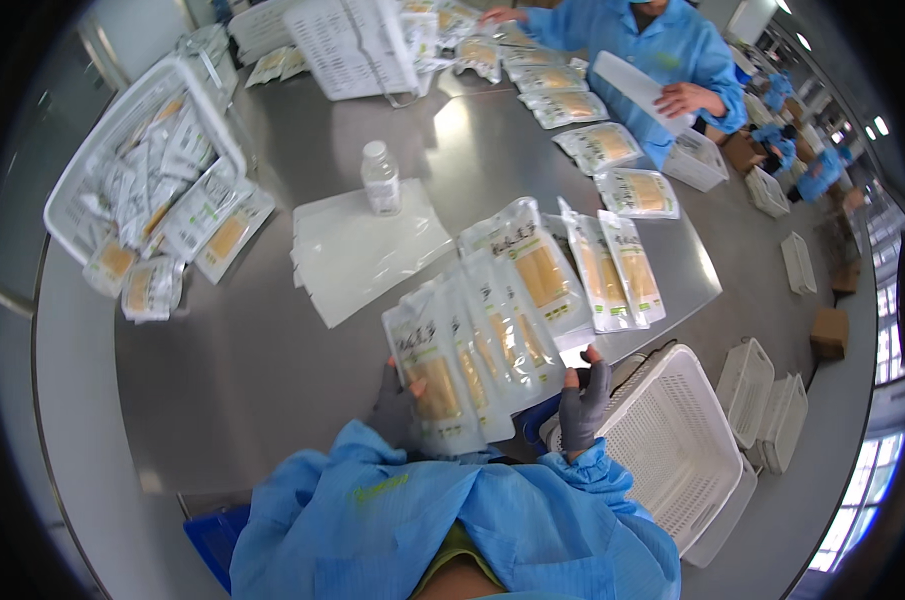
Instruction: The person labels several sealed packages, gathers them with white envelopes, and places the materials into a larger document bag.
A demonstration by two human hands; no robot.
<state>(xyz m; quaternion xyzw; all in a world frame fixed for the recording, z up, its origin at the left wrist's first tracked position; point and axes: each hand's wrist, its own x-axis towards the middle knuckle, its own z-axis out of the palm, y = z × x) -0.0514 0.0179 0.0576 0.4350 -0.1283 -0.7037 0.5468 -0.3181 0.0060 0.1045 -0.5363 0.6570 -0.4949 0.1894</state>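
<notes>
Both my hands wear grey fingerless gloves and hold a fanned stack of clear sealed packets [473, 345] with yellow-tan contents. My left hand [395, 405] grips the stack's lower left corner from behind. My right hand [583, 400] grips its lower right edge. More such packets [613, 270] lie on the steel table [263, 360] just beyond the stack.
A pile of empty clear bags [358, 255] lies mid-table with a small plastic bottle [381, 178] on it. A white basket [138, 170] full of packets tilts at left. An empty white basket [678, 440] stands at my right. A person in blue [663, 60] works across the table.
</notes>
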